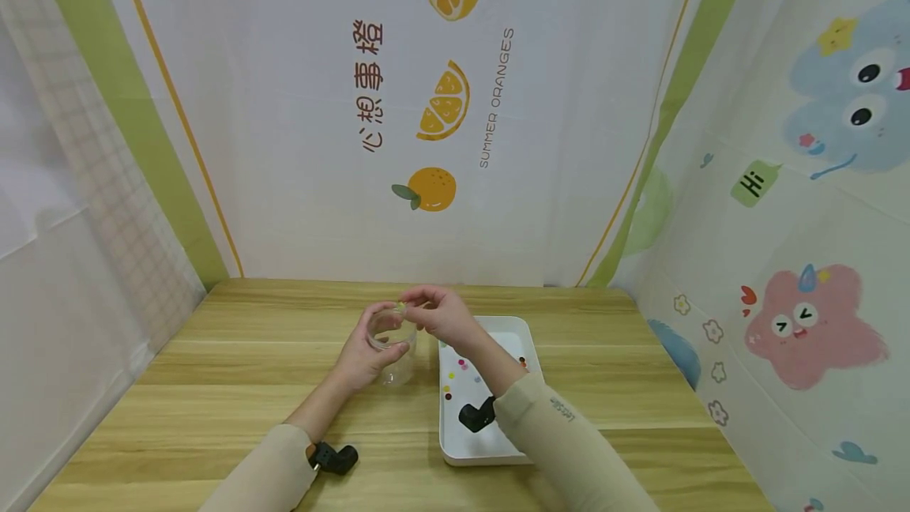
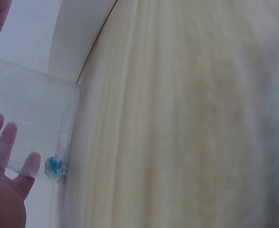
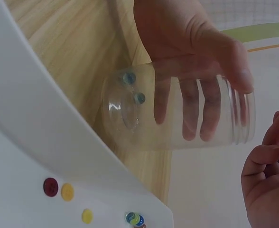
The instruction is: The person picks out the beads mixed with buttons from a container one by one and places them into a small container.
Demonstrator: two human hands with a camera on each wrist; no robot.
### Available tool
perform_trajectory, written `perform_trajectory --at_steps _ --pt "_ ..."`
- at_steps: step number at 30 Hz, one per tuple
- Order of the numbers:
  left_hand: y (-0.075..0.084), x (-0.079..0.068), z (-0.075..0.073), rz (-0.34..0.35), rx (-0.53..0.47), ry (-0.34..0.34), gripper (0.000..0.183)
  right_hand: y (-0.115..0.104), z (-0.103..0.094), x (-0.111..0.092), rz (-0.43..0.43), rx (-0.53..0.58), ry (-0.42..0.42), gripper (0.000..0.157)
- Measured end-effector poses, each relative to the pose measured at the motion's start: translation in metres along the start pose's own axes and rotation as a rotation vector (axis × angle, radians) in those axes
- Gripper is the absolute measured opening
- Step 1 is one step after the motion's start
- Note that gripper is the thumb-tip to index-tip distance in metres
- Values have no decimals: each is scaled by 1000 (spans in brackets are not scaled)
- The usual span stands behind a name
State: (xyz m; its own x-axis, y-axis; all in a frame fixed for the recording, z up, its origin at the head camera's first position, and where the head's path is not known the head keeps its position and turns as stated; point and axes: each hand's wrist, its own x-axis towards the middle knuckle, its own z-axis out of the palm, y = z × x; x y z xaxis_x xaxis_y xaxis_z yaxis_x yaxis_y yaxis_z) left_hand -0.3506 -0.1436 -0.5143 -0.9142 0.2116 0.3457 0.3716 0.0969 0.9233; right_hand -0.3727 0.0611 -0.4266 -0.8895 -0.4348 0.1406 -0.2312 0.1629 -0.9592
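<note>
My left hand (image 1: 361,355) grips a clear plastic jar (image 3: 144,128) around its side, thumb near the threaded rim. The jar stands upright on the table, its mouth uncovered. Two blue glass marbles (image 3: 129,78) lie at its bottom; one blue marble (image 2: 55,166) shows in the left wrist view. At the jar's mouth, my right hand (image 1: 444,318) pinches a small yellow-green marble (image 1: 400,306) between thumb and fingertips. In the right wrist view, the fingers mostly hide it.
Right of the jar lies a white tray (image 1: 455,441) under my right forearm. Scattered in it are a dark red button (image 3: 51,187), yellow buttons (image 3: 67,192), a few marbles (image 3: 132,218) and other small coloured pieces. A patterned curtain (image 1: 298,204) hangs behind the wooden table (image 1: 284,338).
</note>
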Motion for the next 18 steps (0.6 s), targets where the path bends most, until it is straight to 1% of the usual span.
perform_trajectory --at_steps 5,8,11,15,18 --pt "0 -1 -1 -6 5 -2 74 3 4 1 -14 -17 -1 27" --pt "-1 -1 -1 2 10 0 73 3 6 1 -18 -17 -1 27" --pt "0 0 -1 2 6 3 73 1 6 1 -9 -19 -1 31" --pt "2 0 -1 -15 9 13 75 0 7 1 4 -13 2 38" --pt "2 0 -1 -19 14 17 75 -2 6 0 -4 0 -1 40"
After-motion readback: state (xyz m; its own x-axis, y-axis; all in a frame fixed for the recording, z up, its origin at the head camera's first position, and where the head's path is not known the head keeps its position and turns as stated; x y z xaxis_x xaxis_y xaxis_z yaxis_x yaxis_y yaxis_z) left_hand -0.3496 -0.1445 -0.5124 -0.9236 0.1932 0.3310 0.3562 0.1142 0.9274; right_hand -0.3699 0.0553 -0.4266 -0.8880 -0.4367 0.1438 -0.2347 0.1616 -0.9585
